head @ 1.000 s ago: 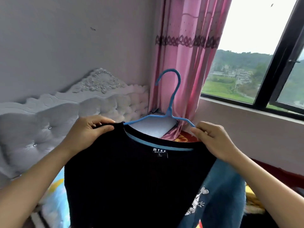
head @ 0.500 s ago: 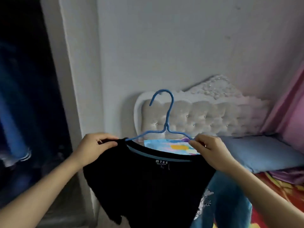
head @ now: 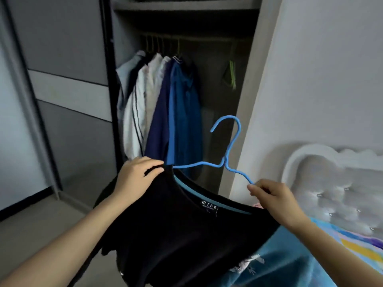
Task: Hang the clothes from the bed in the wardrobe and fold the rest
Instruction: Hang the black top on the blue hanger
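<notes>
While left hand (head: pixel 136 177) and right hand (head: pixel 275 201) grip its shoulders, black top (head: pixel 186 235) on hanger (head: pixel 224 163) between

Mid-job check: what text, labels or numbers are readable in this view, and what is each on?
"MTEE": white letters on the neck label inside the black top.
Smaller lines under it on the same label: too blurred to read.
White print on the blue garment: blurred, no letters made out.
</notes>
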Available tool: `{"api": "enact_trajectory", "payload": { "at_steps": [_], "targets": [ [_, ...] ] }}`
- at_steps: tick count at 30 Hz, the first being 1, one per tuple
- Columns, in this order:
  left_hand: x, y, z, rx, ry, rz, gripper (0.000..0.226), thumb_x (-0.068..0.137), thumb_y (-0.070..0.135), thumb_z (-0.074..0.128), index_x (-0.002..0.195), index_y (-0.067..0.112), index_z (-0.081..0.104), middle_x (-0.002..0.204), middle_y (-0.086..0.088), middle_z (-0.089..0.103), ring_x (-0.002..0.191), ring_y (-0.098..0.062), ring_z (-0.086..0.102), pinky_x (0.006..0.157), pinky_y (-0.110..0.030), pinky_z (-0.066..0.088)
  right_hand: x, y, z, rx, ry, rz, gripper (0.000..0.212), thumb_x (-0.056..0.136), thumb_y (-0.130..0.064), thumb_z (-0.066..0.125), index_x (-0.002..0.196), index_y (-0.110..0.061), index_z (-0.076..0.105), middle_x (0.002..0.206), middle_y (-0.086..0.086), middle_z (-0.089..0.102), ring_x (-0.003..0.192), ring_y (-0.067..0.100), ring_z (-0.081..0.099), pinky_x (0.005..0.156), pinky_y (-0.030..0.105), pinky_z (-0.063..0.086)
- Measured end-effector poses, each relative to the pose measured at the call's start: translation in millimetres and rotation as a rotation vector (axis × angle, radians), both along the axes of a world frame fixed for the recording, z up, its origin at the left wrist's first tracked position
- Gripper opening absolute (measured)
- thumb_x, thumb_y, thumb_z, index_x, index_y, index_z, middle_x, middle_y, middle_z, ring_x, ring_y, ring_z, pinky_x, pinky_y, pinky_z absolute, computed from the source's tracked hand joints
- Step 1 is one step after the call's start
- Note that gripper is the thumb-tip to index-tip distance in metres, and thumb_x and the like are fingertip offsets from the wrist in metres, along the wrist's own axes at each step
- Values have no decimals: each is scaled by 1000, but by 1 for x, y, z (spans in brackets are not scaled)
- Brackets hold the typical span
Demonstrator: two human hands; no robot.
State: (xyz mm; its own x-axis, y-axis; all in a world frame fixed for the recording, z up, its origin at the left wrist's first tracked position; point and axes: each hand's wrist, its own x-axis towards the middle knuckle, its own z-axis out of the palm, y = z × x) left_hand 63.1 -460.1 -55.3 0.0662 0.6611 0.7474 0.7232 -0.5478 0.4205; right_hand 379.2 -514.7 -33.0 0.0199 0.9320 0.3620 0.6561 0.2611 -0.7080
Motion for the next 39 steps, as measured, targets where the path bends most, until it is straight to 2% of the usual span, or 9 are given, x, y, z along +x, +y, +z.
{"api": "enact_trajectory", "payload": {
  "at_steps": [3,7,14,17,21,24,26,33,39],
  "targets": [
    [-21,13,4,53,92,96,19,78,8,73,97,5,74,85,-9,72,73,-30,66,69,-49,52,-26,38,11,-32,74,26,34,88,-17,63,55,-10,58,40,-5,38,34,5,31,38,12,26],
    [-39,43,-7,41,265,256,35,85,18,68,118,12,65,112,-6,67,101,-30,61,82,-45,46,-51,89,23,-64,71,39,36,88,-22,63,55,-8,60,36,-5,39,30,4,30,35,13,26],
    [-75,145,-17,116,602,261,47,60,31,84,105,20,73,104,-1,70,92,-19,67,77,-33,53,-66,202,38,-168,47,8,36,85,-20,66,53,-5,64,34,-3,44,28,3,36,33,13,26],
    [-78,202,-9,136,656,243,37,71,34,72,105,23,73,106,0,70,93,-17,66,77,-30,53,-70,237,35,-281,97,-27,33,83,-19,69,58,2,65,36,-3,47,30,4,39,35,13,30],
    [-70,265,-5,113,637,230,44,81,34,41,110,19,71,111,-4,68,99,-20,66,79,-35,53,-67,265,29,-437,207,-142,34,82,-17,71,53,-1,62,38,4,45,31,10,38,40,21,33],
    [-65,307,-2,110,573,235,38,80,30,60,115,15,68,119,-10,64,106,-27,64,78,-40,54,-61,275,31,-513,309,-229,39,81,-9,71,45,-2,58,38,10,42,30,14,35,37,19,33],
    [-61,333,7,46,532,242,53,68,25,81,117,12,66,123,-16,61,109,-33,61,78,-46,54,-60,277,37,-544,379,-285,39,81,-4,69,44,1,57,38,10,42,29,16,34,34,18,31],
    [-47,451,65,72,449,230,64,64,26,84,121,6,63,129,-25,54,114,-45,55,83,-57,48,-83,322,77,-583,555,-461,27,79,16,59,52,11,62,55,19,56,55,30,46,58,36,38],
    [-31,552,138,169,372,202,63,95,46,37,150,21,19,157,-13,8,143,-31,6,110,-48,16,-106,351,98,-453,682,-551,29,87,8,54,58,11,59,44,10,43,41,20,32,32,23,27]
  ]
}}
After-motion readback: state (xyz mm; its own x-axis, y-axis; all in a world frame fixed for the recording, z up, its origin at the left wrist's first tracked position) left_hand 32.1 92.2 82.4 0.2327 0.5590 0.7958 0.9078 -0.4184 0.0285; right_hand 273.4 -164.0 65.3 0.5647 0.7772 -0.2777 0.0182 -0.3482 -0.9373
